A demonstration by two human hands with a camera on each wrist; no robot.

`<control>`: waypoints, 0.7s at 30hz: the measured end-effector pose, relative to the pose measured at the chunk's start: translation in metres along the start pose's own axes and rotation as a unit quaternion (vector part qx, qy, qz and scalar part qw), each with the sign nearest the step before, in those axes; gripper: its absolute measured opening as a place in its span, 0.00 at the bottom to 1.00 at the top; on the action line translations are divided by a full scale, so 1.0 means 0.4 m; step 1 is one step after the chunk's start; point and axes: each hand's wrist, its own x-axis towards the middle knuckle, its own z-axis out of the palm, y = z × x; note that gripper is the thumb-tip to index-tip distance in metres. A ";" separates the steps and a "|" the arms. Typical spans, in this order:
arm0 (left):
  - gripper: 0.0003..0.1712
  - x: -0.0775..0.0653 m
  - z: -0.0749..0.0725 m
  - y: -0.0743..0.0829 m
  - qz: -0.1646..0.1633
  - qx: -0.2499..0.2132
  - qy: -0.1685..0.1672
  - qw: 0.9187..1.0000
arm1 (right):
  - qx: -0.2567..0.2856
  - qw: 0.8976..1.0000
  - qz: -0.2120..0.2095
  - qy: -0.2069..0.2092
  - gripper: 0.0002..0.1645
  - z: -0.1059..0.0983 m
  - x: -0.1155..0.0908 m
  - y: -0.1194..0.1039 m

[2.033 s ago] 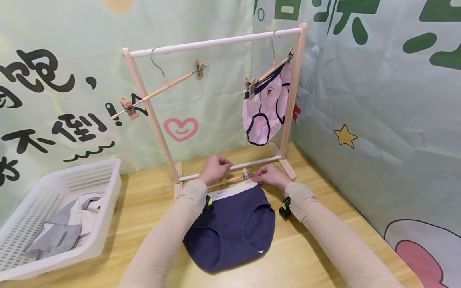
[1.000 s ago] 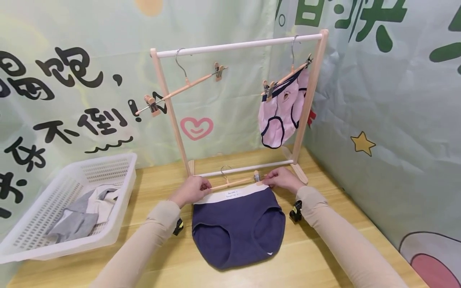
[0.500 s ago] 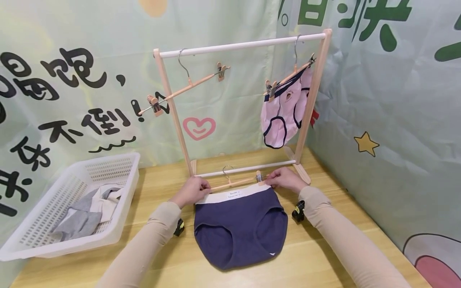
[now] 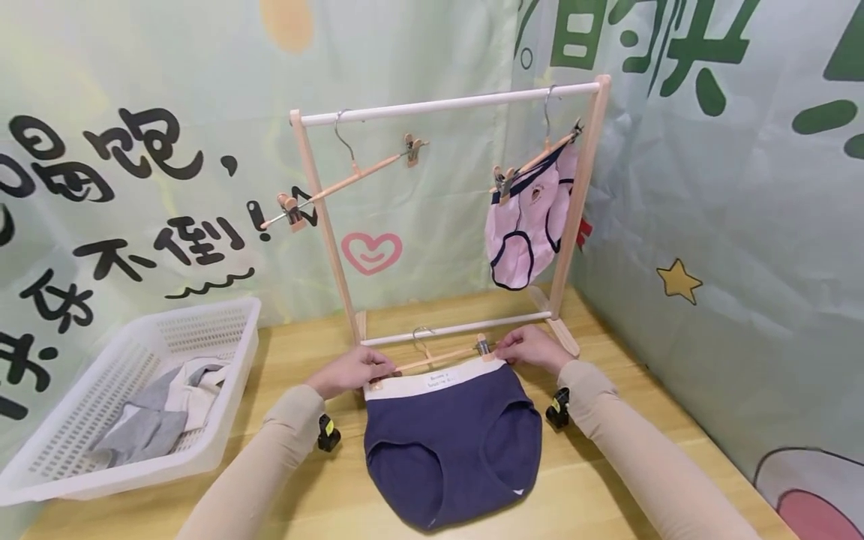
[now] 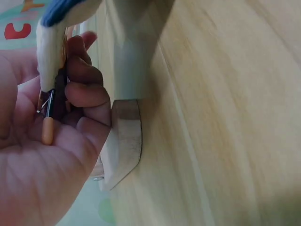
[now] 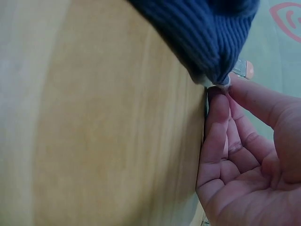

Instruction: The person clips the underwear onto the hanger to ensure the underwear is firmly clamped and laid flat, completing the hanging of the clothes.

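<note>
Navy underpants with a white waistband lie spread at the table's front, below a wooden clip hanger. My left hand is at the hanger's left end. In the left wrist view its curled fingers grip the left clip, with the white waistband at the clip's mouth and the hanger's peach rod tip against the palm. At the right end, the right clip sits on the waistband. Just beyond it my right hand pinches the waistband corner between thumb and finger, as the right wrist view shows with the navy fabric.
A wooden rack stands behind. From it hang a bare clip hanger and pink underpants clipped to another. A white basket holding grey and cream garments stands at left. Printed cloth walls enclose the back and right.
My left hand has gone from above the hanger's middle to its left clip, at the waistband's left corner. My right hand stays at the right corner. The head view has shifted a little.
</note>
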 end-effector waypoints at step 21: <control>0.11 -0.054 -0.015 0.091 0.073 0.169 0.135 0.974 | 0.072 0.988 -0.023 0.136 0.25 -0.212 -0.014 -0.053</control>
